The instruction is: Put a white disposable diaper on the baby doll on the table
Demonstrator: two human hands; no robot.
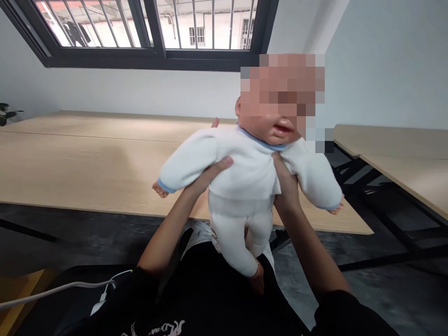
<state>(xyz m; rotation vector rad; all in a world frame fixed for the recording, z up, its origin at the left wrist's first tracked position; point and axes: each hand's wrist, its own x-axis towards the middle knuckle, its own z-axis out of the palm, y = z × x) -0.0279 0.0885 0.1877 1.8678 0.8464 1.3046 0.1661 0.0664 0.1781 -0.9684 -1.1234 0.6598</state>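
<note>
A baby doll (245,177) in a white top with blue trim and white trousers is held upright in front of me, facing my way. My left hand (212,175) grips its trunk under the arm on the left of the view, thumb across the chest and a fingertip showing behind the shoulder. Under the other arm, my right hand (287,179) is closed round the doll's side, its fingers mostly hidden behind the body. The doll's head is blurred over, and its legs hang down over my lap.
A long light-wood table (87,163) stretches ahead and to the left. Another wooden table (413,172) stands at the right on a black frame. Beyond is a barred window (196,28). At lower left runs a white cable (59,291) near a yellow wooden piece (24,298).
</note>
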